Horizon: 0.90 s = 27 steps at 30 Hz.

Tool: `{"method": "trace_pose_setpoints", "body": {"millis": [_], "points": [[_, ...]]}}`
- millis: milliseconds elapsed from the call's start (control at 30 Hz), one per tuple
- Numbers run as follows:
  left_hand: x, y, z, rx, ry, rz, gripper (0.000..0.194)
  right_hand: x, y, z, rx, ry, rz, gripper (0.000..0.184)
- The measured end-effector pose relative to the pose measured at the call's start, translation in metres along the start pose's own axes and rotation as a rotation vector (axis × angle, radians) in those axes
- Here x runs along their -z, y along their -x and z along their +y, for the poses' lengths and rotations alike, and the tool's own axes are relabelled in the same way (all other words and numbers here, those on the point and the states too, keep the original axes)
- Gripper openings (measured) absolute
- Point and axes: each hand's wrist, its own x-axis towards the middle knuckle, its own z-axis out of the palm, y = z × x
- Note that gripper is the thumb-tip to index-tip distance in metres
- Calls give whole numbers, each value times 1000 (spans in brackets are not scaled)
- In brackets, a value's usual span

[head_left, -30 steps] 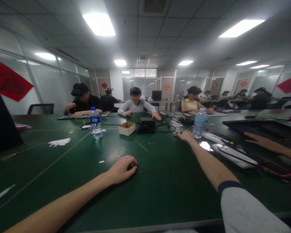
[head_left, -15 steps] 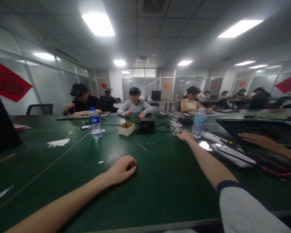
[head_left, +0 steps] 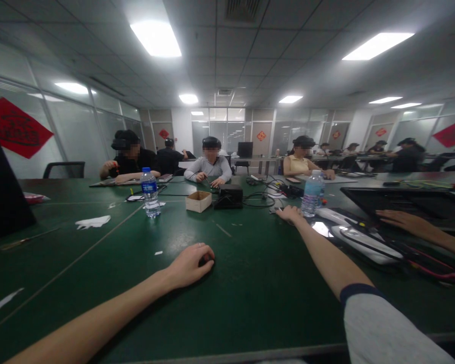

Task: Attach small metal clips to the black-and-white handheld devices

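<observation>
My left hand (head_left: 189, 264) rests on the green table (head_left: 250, 283) just ahead of me, fingers curled down over a small dark thing I cannot make out; a ring shows on one finger. My right arm, in a grey sleeve with a dark cuff, stretches far forward. My right hand (head_left: 290, 214) lies flat on the table, fingers out, holding nothing, just left of a clear water bottle (head_left: 311, 193) and beside a white elongated device (head_left: 364, 242).
A co-worker's hand (head_left: 398, 219) lies on a dark laptop (head_left: 402, 199) at the right. A second water bottle (head_left: 150, 192), a small cardboard box (head_left: 198, 200), a black unit with cables (head_left: 229, 195) and paper scraps (head_left: 93, 221) sit mid-table. Several people sit along the far side.
My hands have stayed where they were. The co-worker's hand at the right shifted slightly on the laptop. The person in grey opposite drew an outstretched arm back.
</observation>
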Motion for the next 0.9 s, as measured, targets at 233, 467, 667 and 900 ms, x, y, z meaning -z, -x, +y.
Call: {"method": "trace_pose_setpoints", "body": {"millis": [233, 467, 667, 900], "points": [[1, 0, 2, 8, -1, -7, 17, 1, 1, -2, -32, 14, -4, 100], [-1, 0, 1, -5, -25, 3, 16, 4, 1, -1, 10, 53, -38, 92], [0, 0, 2, 5, -30, -12, 17, 24, -8, -3, 104, 70, -134, 64], [-1, 2, -3, -10, -23, -11, 16, 55, -8, 4, 170, 37, -252, 35]]}}
